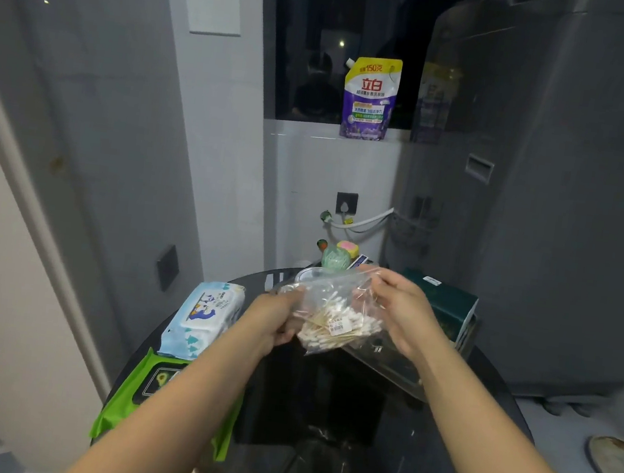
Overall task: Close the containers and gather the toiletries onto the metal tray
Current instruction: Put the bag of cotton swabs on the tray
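A clear plastic bag of cotton swabs [335, 319] hangs above the dark round table [375, 440], held between both hands. My left hand [272, 320] grips its left side. My right hand [401, 312] pinches the bag's top right edge. Under the bag and my right hand lies the metal tray [388, 367], partly hidden. A blue-and-white wet-wipes pack [204, 315] lies at the table's left, and a green wipes pack [144, 388] sits nearer me, partly under my left forearm. A round clear container [307, 275] stands behind the bag.
A dark green box [447, 306] stands at the table's back right. A green ball-shaped item [335, 257] sits at the back. A detergent pouch [368, 98] stands on the window ledge. A grey washing machine [564, 188] fills the right side. A round plate [617, 470] lies on the floor.
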Demonstrator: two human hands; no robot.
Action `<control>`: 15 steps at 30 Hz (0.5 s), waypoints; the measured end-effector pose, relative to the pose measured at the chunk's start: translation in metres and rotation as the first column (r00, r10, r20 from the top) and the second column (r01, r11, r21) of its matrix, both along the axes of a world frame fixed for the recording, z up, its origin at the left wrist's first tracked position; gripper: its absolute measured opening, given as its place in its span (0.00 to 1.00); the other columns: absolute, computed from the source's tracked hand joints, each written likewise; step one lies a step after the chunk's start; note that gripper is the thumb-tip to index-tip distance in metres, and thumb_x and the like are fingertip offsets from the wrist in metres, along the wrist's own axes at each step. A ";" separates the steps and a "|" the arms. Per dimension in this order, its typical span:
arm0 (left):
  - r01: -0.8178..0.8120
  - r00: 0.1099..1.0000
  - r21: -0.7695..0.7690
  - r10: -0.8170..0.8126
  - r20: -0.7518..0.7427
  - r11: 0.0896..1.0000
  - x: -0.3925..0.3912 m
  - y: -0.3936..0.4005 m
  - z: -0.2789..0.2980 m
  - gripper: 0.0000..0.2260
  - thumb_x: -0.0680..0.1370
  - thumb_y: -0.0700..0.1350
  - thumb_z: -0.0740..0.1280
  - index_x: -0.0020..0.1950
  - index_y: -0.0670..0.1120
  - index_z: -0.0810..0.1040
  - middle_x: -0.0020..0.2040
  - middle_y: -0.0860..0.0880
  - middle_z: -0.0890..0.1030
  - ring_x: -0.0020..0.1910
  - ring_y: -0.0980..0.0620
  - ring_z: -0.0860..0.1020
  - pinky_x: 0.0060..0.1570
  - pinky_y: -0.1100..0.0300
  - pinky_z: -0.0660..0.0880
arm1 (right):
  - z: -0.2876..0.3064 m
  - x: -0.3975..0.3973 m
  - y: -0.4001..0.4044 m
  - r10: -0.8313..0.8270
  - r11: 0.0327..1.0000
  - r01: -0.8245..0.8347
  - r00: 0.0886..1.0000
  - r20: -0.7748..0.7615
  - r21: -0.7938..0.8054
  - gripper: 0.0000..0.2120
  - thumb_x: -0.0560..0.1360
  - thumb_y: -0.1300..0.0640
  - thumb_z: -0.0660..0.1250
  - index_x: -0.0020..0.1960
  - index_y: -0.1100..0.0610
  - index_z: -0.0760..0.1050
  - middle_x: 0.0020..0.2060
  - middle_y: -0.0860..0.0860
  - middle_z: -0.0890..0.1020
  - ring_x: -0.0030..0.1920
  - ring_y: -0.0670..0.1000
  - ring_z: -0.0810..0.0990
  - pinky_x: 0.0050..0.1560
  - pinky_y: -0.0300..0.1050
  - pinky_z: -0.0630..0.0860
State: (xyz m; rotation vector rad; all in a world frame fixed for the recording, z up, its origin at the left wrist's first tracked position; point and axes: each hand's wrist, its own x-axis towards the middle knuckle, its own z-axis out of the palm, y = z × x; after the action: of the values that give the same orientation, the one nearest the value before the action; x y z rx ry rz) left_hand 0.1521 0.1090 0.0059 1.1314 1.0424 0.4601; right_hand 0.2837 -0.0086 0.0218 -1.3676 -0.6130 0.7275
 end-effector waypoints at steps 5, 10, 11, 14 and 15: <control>-0.063 0.993 -0.066 0.069 0.099 0.996 0.028 0.018 0.015 0.08 0.75 0.47 0.69 0.41 0.43 0.75 0.30 0.49 0.77 0.25 0.55 0.69 0.17 0.69 0.69 | 0.018 0.039 0.016 -0.136 0.951 0.239 0.894 0.427 -0.198 0.12 0.77 0.58 0.63 0.53 0.63 0.81 0.42 0.55 0.81 0.44 0.50 0.75 0.51 0.46 0.73; -0.084 0.972 -0.116 0.108 0.211 0.990 0.077 0.026 0.024 0.08 0.75 0.44 0.69 0.46 0.39 0.77 0.47 0.44 0.81 0.36 0.49 0.81 0.28 0.62 0.80 | 0.033 0.078 0.056 -0.194 0.917 0.290 0.924 0.328 -0.275 0.13 0.76 0.51 0.63 0.49 0.59 0.80 0.41 0.54 0.81 0.44 0.53 0.79 0.51 0.48 0.76; -0.107 0.966 -0.112 0.130 0.224 0.988 0.087 0.026 0.024 0.09 0.75 0.43 0.69 0.51 0.38 0.77 0.49 0.43 0.81 0.38 0.47 0.82 0.30 0.62 0.81 | 0.034 0.085 0.065 -0.183 0.926 0.252 0.951 0.251 -0.282 0.15 0.77 0.50 0.62 0.54 0.59 0.78 0.45 0.54 0.81 0.46 0.53 0.80 0.56 0.49 0.77; -0.101 0.963 -0.055 0.111 0.247 0.993 0.113 0.023 0.016 0.15 0.77 0.41 0.65 0.62 0.37 0.73 0.50 0.44 0.79 0.35 0.50 0.80 0.26 0.64 0.78 | 0.030 0.093 0.084 -0.114 0.950 0.151 0.983 0.146 -0.272 0.19 0.78 0.49 0.60 0.63 0.60 0.72 0.55 0.56 0.78 0.52 0.54 0.78 0.62 0.50 0.74; -0.081 0.965 -0.042 0.089 0.247 0.996 0.121 0.023 0.011 0.16 0.78 0.40 0.64 0.64 0.36 0.72 0.50 0.44 0.77 0.35 0.51 0.78 0.26 0.64 0.77 | 0.027 0.095 0.089 -0.102 0.949 0.140 0.984 0.146 -0.283 0.20 0.79 0.49 0.59 0.65 0.60 0.70 0.58 0.57 0.77 0.54 0.55 0.77 0.62 0.50 0.73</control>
State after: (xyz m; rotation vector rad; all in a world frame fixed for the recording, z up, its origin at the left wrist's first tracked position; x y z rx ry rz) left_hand 0.2727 0.1324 0.0166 0.9749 0.8777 0.6349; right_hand 0.3789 0.0799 0.0484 -1.7221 -0.5318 0.6503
